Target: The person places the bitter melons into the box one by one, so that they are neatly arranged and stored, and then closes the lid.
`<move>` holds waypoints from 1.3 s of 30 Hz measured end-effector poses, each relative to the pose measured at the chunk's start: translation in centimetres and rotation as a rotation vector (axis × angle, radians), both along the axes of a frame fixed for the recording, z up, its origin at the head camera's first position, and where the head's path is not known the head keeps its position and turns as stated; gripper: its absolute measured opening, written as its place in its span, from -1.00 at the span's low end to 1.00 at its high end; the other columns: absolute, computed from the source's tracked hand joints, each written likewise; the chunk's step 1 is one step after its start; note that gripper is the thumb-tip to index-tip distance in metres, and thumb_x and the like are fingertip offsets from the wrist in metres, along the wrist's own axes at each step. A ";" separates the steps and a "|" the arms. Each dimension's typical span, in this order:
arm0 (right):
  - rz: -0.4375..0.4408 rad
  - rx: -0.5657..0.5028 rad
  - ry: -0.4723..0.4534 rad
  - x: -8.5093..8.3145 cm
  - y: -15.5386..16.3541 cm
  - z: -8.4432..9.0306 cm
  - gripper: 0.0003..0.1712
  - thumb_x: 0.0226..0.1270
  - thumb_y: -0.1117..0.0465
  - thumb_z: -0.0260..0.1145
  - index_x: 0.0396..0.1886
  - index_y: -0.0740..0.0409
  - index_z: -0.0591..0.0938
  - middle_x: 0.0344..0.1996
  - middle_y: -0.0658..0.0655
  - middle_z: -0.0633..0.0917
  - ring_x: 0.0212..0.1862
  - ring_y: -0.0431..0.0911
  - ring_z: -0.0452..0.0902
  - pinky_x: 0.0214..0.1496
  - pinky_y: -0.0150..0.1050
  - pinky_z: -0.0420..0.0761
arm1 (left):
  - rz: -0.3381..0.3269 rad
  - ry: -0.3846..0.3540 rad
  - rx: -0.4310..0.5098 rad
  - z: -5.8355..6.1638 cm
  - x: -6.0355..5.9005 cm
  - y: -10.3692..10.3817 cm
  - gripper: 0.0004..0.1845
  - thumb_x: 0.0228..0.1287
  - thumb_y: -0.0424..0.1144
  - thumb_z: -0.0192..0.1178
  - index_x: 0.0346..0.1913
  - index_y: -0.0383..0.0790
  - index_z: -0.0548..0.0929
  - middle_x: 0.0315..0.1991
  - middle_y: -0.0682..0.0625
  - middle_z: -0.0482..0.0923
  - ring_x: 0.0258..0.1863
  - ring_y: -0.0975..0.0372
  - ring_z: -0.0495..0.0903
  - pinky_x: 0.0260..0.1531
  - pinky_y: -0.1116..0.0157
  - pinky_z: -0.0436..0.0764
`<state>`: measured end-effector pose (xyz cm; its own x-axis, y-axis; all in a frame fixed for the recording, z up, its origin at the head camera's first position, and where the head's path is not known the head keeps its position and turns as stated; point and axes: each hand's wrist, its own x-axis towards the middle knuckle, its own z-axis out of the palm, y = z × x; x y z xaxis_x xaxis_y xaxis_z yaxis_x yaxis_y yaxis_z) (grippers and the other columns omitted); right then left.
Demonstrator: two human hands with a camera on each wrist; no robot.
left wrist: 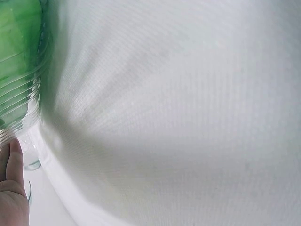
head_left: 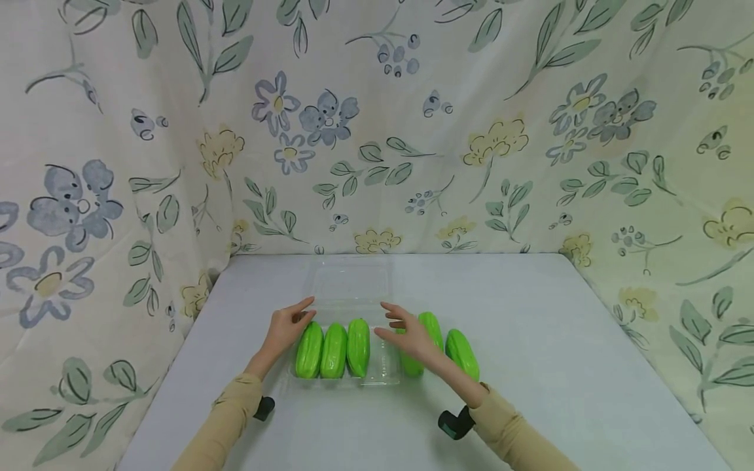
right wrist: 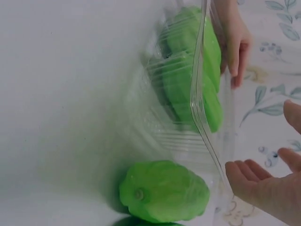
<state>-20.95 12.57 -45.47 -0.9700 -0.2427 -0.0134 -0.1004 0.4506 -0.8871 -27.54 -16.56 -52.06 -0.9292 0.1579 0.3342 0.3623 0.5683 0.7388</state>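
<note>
A clear plastic clamshell box (head_left: 383,366) lies with its lid (head_left: 351,281) laid back behind it. Three smooth green cucumber-like vegetables (head_left: 334,351) stand side by side in its left and middle part. My left hand (head_left: 287,328) is at the box's back left corner, thumb and forefinger apart; its fingers (left wrist: 15,162) reach the ribbed wall in the left wrist view. By the back right corner, my right hand (head_left: 410,335) has spread, slightly bent fingers with nothing between them. In the right wrist view, its fingertips (right wrist: 233,172) are right at the rim.
Right of the box lie more of the green vegetables: one partly under my right forearm (head_left: 415,367), one behind it (head_left: 430,325) and one farther right (head_left: 463,353). A white table (head_left: 530,307) carries everything. A floral curtain (head_left: 377,131) hangs behind it and along both sides.
</note>
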 end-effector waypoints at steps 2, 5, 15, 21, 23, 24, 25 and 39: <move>-0.001 -0.013 -0.010 0.0 0.4 0.1 -0.32 0.29 0.06 0.31 0.38 0.05 0.34 0.25 0.36 0.45 0.21 0.23 0.44 0.11 0.05 0.53 | 0.000 0.002 0.003 0.0 0.0 0.0 -0.58 0.29 -0.22 0.22 0.16 -0.32 0.56 -0.16 -0.24 0.70 -0.46 0.33 0.51 -0.52 0.45 0.40; -0.004 -0.036 -0.019 0.0 1.0 0.3 -0.32 0.29 0.09 0.31 0.38 0.07 0.34 0.24 0.37 0.46 0.21 0.26 0.43 0.12 0.04 0.53 | -0.001 0.004 0.011 0.0 0.0 -0.1 -0.59 0.29 -0.23 0.22 0.16 -0.31 0.57 -0.24 -0.23 0.72 -0.50 0.35 0.48 -0.56 0.45 0.38; -0.076 -0.006 0.033 -0.1 3.4 0.8 -0.34 0.28 0.08 0.32 0.36 0.03 0.37 0.20 0.34 0.52 0.17 0.24 0.48 0.13 0.04 0.51 | -0.008 0.009 0.016 0.0 0.0 -0.1 -0.60 0.29 -0.25 0.22 0.16 -0.30 0.57 -0.47 -0.15 0.69 -0.58 0.37 0.39 -0.62 0.45 0.33; -0.097 0.035 -0.003 0.1 5.2 1.1 -0.32 0.29 0.03 0.31 0.38 -0.03 0.35 0.23 0.30 0.49 0.22 0.21 0.45 0.16 0.06 0.49 | -0.006 0.015 0.010 0.0 -0.1 -0.1 -0.59 0.28 -0.24 0.23 0.16 -0.32 0.56 -0.15 -0.25 0.70 -0.46 0.36 0.52 -0.54 0.45 0.39; -0.096 0.043 -0.019 0.3 5.8 1.2 -0.31 0.29 0.03 0.30 0.39 -0.03 0.33 0.24 0.29 0.48 0.24 0.21 0.43 0.16 0.06 0.49 | -0.006 0.014 0.014 0.0 0.0 -0.1 -0.59 0.28 -0.25 0.23 0.16 -0.33 0.57 -0.16 -0.25 0.70 -0.46 0.36 0.53 -0.55 0.45 0.39; -0.098 0.050 -0.021 0.3 6.1 1.2 -0.31 0.29 0.02 0.30 0.40 -0.03 0.32 0.25 0.29 0.48 0.24 0.22 0.42 0.16 0.06 0.49 | -0.008 0.016 0.014 0.0 -0.1 -0.1 -0.59 0.28 -0.25 0.23 0.15 -0.33 0.57 -0.18 -0.25 0.70 -0.47 0.37 0.52 -0.56 0.45 0.39; -0.097 0.058 -0.017 0.4 6.4 1.1 -0.31 0.30 0.03 0.29 0.40 -0.02 0.32 0.25 0.30 0.48 0.24 0.22 0.42 0.16 0.06 0.48 | -0.010 0.016 0.015 0.0 0.0 -0.1 -0.59 0.28 -0.25 0.23 0.16 -0.34 0.56 -0.21 -0.25 0.71 -0.48 0.38 0.50 -0.57 0.45 0.38; -0.132 0.159 0.013 0.9 9.6 0.8 -0.29 0.34 -0.04 0.23 0.41 0.10 0.29 0.24 0.42 0.44 0.24 0.32 0.37 0.14 0.09 0.49 | -0.031 0.012 0.040 -0.2 0.1 -0.2 -0.57 0.31 -0.21 0.21 0.18 -0.33 0.54 -0.19 -0.23 0.71 -0.31 0.09 0.71 -0.52 0.47 0.44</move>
